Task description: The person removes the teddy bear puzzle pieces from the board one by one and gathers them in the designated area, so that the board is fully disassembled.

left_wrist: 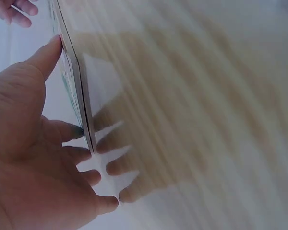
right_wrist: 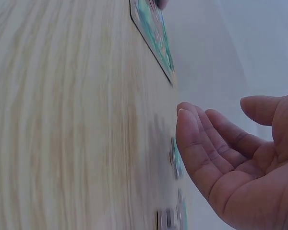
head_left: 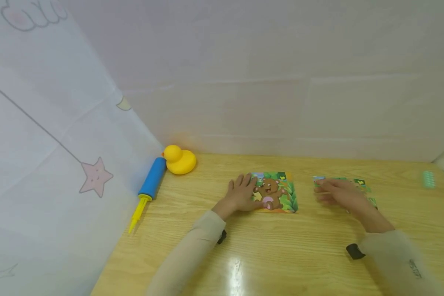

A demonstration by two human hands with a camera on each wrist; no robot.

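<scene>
A square bear picture puzzle (head_left: 277, 193) lies flat on the table in the head view. My left hand (head_left: 238, 195) rests at its left side with fingers spread, the thumb and index finger touching it. From the left wrist, the puzzle's edge (left_wrist: 78, 79) shows two thin layers between thumb and fingers. Farther right, my right hand (head_left: 344, 199) hovers over green picture pieces (head_left: 360, 182), partly covering them. In the right wrist view its fingers are loosely bent with nothing between them and the thumb, and small puzzle pieces (right_wrist: 176, 158) lie on the table beyond.
A yellow rubber duck (head_left: 180, 160) sits at the back left. Beside it lies a blue hand pump (head_left: 153, 177) with a yellow nozzle. A pale green, dotted item (head_left: 428, 179) lies at the far right. Fabric walls (head_left: 222, 111) close off the back and left.
</scene>
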